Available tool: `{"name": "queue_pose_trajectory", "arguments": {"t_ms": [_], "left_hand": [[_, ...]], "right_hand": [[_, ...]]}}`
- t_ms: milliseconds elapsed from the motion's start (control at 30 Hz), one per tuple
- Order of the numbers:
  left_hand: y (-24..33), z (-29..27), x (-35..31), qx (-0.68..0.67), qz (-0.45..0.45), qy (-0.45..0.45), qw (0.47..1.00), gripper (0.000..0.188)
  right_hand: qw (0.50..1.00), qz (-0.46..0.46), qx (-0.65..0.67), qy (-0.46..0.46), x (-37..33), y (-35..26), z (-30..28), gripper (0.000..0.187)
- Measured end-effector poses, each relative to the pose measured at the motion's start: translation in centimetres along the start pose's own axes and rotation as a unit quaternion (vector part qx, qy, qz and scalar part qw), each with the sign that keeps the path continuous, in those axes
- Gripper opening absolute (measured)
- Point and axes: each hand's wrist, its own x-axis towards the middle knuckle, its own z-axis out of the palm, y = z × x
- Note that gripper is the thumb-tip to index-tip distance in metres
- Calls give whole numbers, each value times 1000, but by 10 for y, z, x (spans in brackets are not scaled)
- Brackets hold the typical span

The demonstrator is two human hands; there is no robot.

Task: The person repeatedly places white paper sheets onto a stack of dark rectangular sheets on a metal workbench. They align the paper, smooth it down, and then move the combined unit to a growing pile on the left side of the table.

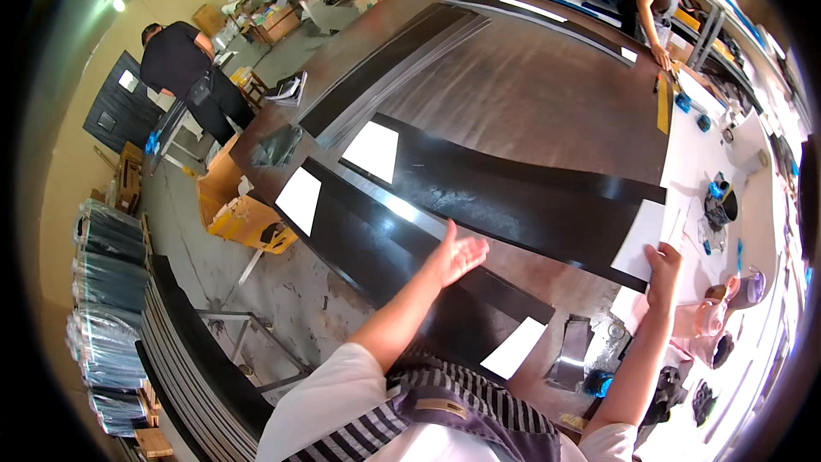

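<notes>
Two long black panels lie side by side on a large dark table, each with a white sheet or patch at both ends. My right hand [664, 272] is at the right end of the farther black panel [513, 188], its thumb and fingers closed on the edge of the white sheet [641, 235] there. Whether the sheet is loose or stuck to the panel, I cannot tell. Over the nearer black panel [368, 239], my left hand [460, 257] hovers open, fingers spread and nothing in it. A white patch [516, 348] marks that panel's near right end.
Beyond the panels, a stack of dark strips [385, 68] lies on the table [547, 103], with another white-patched strip [547, 19] at the far edge. A cardboard box [256, 214] stands left. Two other people work farther off. Small scraps [571, 351] lie near my right arm.
</notes>
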Motion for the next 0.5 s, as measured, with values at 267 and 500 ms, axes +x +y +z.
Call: {"name": "queue_pose_trajectory", "arguments": {"t_ms": [267, 500], "left_hand": [[167, -30, 7, 2, 296, 105, 950, 25], [255, -86, -116, 225, 352, 100, 903, 33]], "right_hand": [[985, -6, -13, 172, -123, 9, -17, 29], [967, 147, 37, 203, -242, 144, 93, 25]]}}
